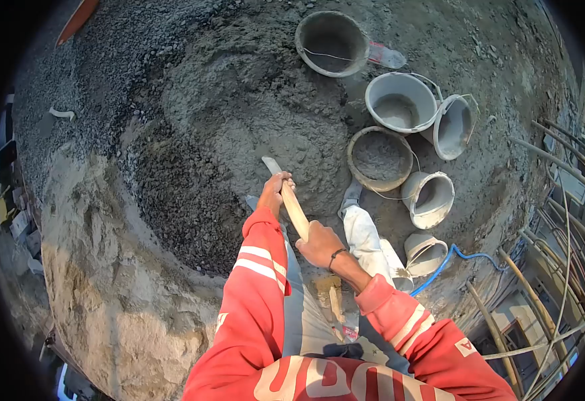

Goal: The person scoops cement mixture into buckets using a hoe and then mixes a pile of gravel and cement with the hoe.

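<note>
Both my hands grip a pale wooden handle (296,212) that slants over the wet grey concrete mix (285,127). My left hand (275,191) is wrapped around it near its upper, far part, and my right hand (323,245) closes on its nearer end. A greyish tip of the handle shows beyond my left hand, over the mix; any blade of this tool is hidden. Dark, coarser gravelly mix (179,200) lies left of my hands. My legs stand at the edge of the heap, one foot by the mix.
Several buckets stand or lie to the right, including a dark one (309,60), a white one (389,90) and one (354,168) with grey mix inside. A blue hose (438,269) runs beside them. Poles (536,311) lie far right. Pale sand (98,247) is heaped left.
</note>
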`<move>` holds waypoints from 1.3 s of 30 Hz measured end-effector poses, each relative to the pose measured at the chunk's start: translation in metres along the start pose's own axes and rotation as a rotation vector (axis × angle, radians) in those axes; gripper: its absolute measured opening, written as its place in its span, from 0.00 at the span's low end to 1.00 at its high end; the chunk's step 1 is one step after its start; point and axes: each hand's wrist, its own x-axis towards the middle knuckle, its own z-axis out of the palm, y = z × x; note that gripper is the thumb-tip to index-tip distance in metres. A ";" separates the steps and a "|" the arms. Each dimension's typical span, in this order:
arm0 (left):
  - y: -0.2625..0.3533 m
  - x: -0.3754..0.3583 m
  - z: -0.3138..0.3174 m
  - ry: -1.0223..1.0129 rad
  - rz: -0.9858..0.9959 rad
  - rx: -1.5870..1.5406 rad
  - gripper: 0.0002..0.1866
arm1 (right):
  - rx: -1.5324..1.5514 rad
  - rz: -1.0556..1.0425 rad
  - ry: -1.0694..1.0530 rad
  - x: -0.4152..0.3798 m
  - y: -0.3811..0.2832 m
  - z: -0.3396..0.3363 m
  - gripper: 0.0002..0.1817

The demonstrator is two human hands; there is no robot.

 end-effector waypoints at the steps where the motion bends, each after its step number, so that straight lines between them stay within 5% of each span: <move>1: 0.003 -0.008 0.010 -0.005 0.002 -0.018 0.05 | 0.008 -0.036 -0.031 -0.020 0.003 -0.015 0.24; 6: -0.012 -0.029 0.058 0.031 0.060 -0.178 0.05 | 0.067 -0.118 -0.126 -0.144 0.066 -0.099 0.23; 11: -0.108 -0.130 0.154 0.036 0.137 -0.146 0.08 | -0.014 0.018 -0.097 -0.224 0.203 -0.126 0.20; 16: -0.199 -0.083 0.209 -0.048 0.029 -0.168 0.12 | -0.131 0.069 0.126 -0.167 0.389 -0.105 0.18; 21: -0.208 -0.072 0.219 -0.058 0.110 -0.154 0.11 | -0.266 0.131 0.183 -0.110 0.431 -0.106 0.15; 27: -0.105 -0.130 0.180 -0.047 0.318 -0.191 0.14 | -0.242 -0.010 0.166 -0.072 0.329 -0.100 0.14; 30: 0.004 -0.170 0.153 -0.139 0.549 -0.179 0.13 | -0.191 -0.330 0.237 -0.019 0.252 -0.072 0.16; 33: 0.134 -0.238 0.145 -0.201 0.835 -0.090 0.11 | -0.136 -0.630 0.400 0.032 0.124 -0.054 0.24; 38: 0.323 -0.276 0.148 -0.335 1.388 0.083 0.08 | 0.049 -0.761 0.578 0.115 -0.106 -0.061 0.17; 39: 0.341 -0.258 0.150 -0.110 1.383 0.155 0.05 | 0.053 -0.720 0.569 0.138 -0.139 -0.062 0.18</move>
